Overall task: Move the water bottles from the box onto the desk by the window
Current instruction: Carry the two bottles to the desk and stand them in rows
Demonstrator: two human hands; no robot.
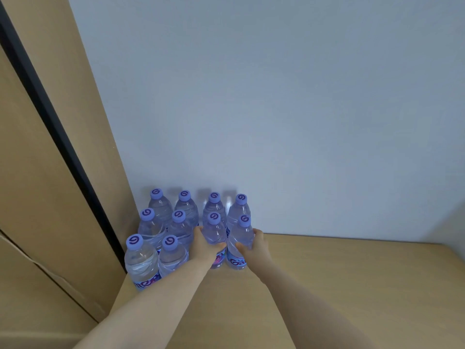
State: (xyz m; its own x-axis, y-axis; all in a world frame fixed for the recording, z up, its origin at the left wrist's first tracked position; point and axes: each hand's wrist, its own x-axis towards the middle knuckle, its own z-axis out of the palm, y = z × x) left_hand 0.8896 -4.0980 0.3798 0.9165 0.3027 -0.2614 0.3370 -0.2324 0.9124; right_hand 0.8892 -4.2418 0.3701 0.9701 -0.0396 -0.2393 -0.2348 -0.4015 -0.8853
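Purple-capped water bottles [176, 227] stood clustered on the wooden desk [327, 285], against the wall at 12 o'clock. Each hand was wrapped around one front-row bottle: left hand [205, 244], right hand [254, 244], side by side.

Ten clear plastic water bottles [191, 230] with purple swirl-marked caps stand upright in a tight cluster on a light wooden desk [327, 285], just left of centre in the lower half of the frame. They form rows: four at the back against the pale wall, four in the middle, two at the front left. Blue and pink labels wrap their lower bodies.
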